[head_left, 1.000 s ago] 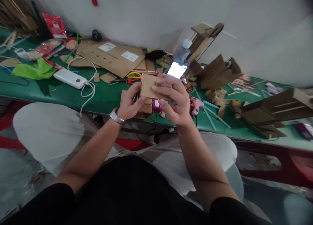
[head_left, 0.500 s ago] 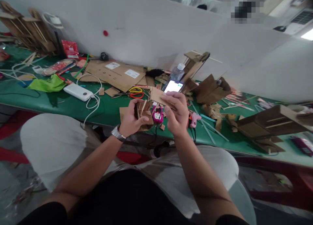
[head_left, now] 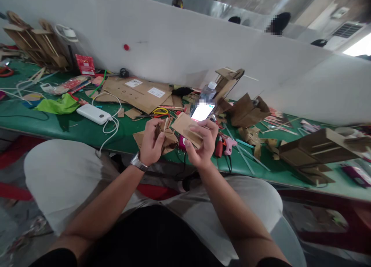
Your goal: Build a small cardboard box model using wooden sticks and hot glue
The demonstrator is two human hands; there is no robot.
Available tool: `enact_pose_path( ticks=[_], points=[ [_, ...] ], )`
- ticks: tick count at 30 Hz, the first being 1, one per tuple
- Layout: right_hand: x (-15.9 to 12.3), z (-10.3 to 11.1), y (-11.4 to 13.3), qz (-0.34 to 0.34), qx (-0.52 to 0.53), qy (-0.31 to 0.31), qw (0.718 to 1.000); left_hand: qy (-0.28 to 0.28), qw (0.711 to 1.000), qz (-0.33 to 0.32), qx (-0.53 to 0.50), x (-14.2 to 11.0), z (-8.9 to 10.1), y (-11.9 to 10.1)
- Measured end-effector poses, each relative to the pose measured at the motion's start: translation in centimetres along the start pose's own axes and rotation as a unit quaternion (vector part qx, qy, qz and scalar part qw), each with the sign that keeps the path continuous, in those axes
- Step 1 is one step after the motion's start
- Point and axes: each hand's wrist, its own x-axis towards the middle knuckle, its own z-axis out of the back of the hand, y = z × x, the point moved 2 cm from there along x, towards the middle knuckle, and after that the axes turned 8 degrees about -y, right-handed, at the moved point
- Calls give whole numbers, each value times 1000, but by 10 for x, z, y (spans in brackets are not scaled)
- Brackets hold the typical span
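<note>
My left hand is closed around a small folded cardboard piece with a thin wooden stick standing up from it. In my right hand is a flat cardboard panel, pinched between thumb and fingers and tilted above the table. The two pieces are close to each other; whether they touch I cannot tell. Behind the panel a phone with a lit screen leans near a clear bottle. A magenta object lies partly hidden beneath the panel.
On the green table a white power bank with a cable sits at left. Flattened cardboard lies behind. A pink glue gun is right of my hand, and a cardboard model stands farther right.
The panel in my right hand has moved left and lower, turning its broad face more toward me. My left hand has shifted slightly left with its cardboard piece. The view has tilted a little upward.
</note>
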Motion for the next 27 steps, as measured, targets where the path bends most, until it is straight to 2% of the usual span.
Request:
enact_pose_path(
  ticks=[4,8,14,17,22,27],
  points=[
    [-1,3,-2,33,0,9,999,18,1000,6,17,5,5,2],
    [-3,2,-5,45,-3,22,999,9,999,12,36,6,3,1],
    [4,9,-15,-3,-8,-32,999,15,998,10,59,7,4,-4],
    [12,13,-24,-34,-21,-38,998,29,997,4,67,13,5,-3],
    [25,11,-47,-71,-5,-6,997,93,988,-9,122,29,5,-4],
    [33,7,-70,-86,34,64,994,200,979,-5,49,48,15,4]
  ],
)
